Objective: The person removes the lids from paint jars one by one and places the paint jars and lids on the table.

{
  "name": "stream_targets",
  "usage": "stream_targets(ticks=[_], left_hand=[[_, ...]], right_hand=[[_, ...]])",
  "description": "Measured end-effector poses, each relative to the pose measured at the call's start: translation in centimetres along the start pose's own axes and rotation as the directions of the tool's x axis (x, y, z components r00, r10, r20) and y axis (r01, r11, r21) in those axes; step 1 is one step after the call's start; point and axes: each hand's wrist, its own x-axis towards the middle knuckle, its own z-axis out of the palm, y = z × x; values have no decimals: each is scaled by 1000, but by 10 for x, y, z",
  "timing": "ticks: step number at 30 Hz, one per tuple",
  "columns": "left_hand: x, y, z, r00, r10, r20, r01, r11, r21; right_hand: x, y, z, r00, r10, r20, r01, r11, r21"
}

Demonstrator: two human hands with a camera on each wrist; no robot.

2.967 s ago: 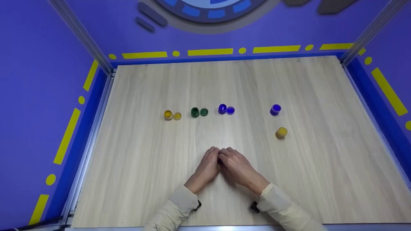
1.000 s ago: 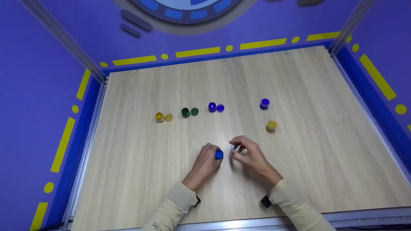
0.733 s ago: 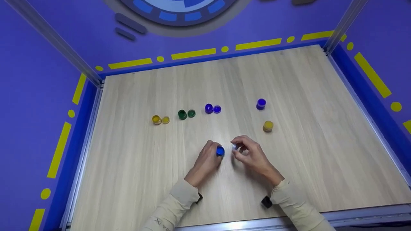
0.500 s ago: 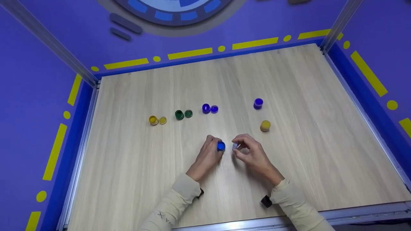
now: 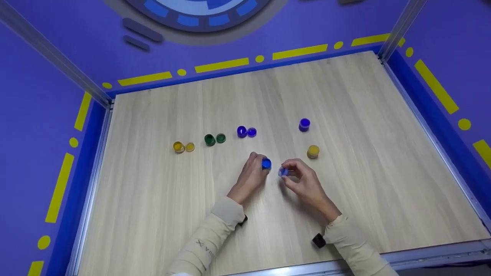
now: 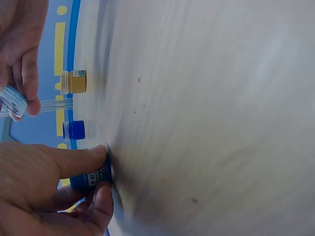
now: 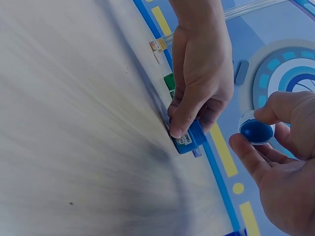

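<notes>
My left hand (image 5: 250, 177) grips a small open jar of blue paint (image 5: 266, 164) around its side. In the left wrist view the thumb and fingers press on the labelled wall of the jar (image 6: 98, 176), which stands low at the table surface. Just to the right, my right hand (image 5: 308, 184) pinches a clear round lid (image 5: 283, 171) between thumb and fingers. Blue paint coats the inside of the lid (image 7: 256, 132), as the right wrist view shows. Lid and jar are apart.
Behind the hands stand open jars of yellow (image 5: 178, 147), green (image 5: 209, 140) and violet paint (image 5: 241, 132), each with its lid beside it on the right. Farther right are a capped violet jar (image 5: 304, 125) and a capped yellow jar (image 5: 313, 151).
Both hands were together at first, then parted, with the lid off the blue jar. Since then the left hand has carried the jar forward, and the lid has tilted to show its blue inside.
</notes>
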Motion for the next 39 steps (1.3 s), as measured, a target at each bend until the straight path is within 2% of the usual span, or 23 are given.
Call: stream_targets(ticks=[4, 9, 13, 20, 31, 36, 39], left_hand=[[13, 2, 1, 1000, 23, -3, -23, 1000, -9], [25, 6, 2, 1000, 16, -1, -16, 1000, -13], [37, 6, 2, 1000, -15, -10, 15, 1000, -9], [67, 10, 3, 999, -29, -38, 28, 1000, -13], [105, 20, 0, 990, -123, -64, 123, 992, -12], [117, 20, -1, 983, -158, -96, 158, 987, -4], [122, 20, -1, 978, -178, -109, 178, 984, -11]], right_hand=[[0, 21, -5, 999, 41, -6, -41, 999, 0], [-1, 24, -10, 999, 31, 16, -31, 999, -28], [0, 24, -11, 999, 39, 26, -36, 995, -94], [1, 25, -12, 998, 53, 43, -41, 970, -239], [5, 28, -8, 998, 51, 24, -44, 969, -244], [11, 27, -3, 999, 42, -23, -47, 962, -270], [16, 25, 1, 997, 61, -55, -74, 959, -275]])
